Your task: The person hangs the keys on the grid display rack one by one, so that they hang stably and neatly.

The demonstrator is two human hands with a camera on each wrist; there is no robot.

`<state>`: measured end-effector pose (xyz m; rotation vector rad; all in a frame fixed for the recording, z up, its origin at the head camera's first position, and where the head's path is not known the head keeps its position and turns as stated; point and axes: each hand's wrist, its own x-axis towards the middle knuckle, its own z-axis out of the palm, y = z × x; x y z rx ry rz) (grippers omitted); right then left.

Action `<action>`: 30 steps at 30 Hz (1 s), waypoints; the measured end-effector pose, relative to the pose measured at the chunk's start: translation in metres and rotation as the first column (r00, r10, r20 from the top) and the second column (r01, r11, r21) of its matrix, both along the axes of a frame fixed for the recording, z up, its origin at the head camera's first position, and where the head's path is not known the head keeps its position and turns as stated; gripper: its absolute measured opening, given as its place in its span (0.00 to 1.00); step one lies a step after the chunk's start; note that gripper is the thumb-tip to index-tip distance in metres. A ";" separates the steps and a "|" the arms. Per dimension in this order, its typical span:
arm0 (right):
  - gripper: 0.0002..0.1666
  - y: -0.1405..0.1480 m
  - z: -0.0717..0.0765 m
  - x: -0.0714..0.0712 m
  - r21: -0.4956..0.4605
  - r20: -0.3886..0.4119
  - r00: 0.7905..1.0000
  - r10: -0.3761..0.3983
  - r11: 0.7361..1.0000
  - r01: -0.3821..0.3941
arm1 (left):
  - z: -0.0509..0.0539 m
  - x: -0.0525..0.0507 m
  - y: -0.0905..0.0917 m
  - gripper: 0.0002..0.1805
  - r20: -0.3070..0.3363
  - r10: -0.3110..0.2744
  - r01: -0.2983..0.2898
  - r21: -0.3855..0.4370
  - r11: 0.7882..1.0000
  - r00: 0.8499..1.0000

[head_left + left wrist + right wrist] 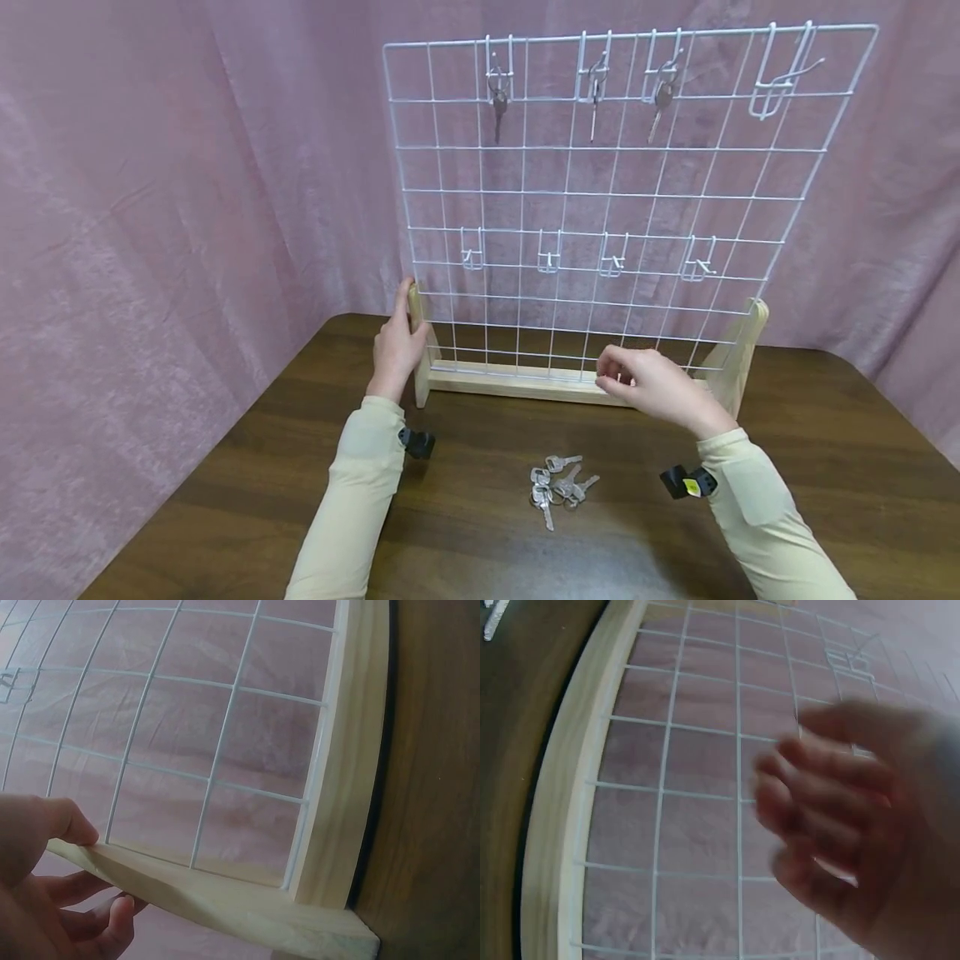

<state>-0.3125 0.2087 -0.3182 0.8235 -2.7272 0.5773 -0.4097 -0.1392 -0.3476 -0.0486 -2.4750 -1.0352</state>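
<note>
The left hand (396, 348), left of centre in the head view, gripped the wooden side post (415, 310) of the wire rack (567, 193), thumb on one face and fingers round the other. The right hand (662, 383), right of centre, was before the rack's lower part, its fingers loosely curled, slightly apart from the thumb. Loose keys (573, 487) lay heaped on the brown table (465, 500) at lower centre. Three hanging keys (663, 94) hung on hooks (787, 79) along the rack's top, at upper centre and right.
</note>
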 end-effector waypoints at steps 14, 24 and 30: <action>0.21 -0.020 -0.039 -0.011 0.176 0.288 0.896 0.339 0.901 -0.397 | -0.002 -0.003 0.000 0.40 0.016 0.017 -0.017 -0.018 1.000 1.000; 0.28 -0.037 -0.055 -0.013 0.238 0.332 0.885 0.327 0.879 -0.414 | 0.000 -0.005 -0.004 0.39 0.018 0.004 -0.003 -0.014 1.000 1.000; 0.22 -0.042 -0.066 -0.012 0.254 0.336 0.883 0.328 0.871 -0.421 | -0.001 -0.007 -0.001 0.39 0.016 -0.005 0.006 -0.023 1.000 1.000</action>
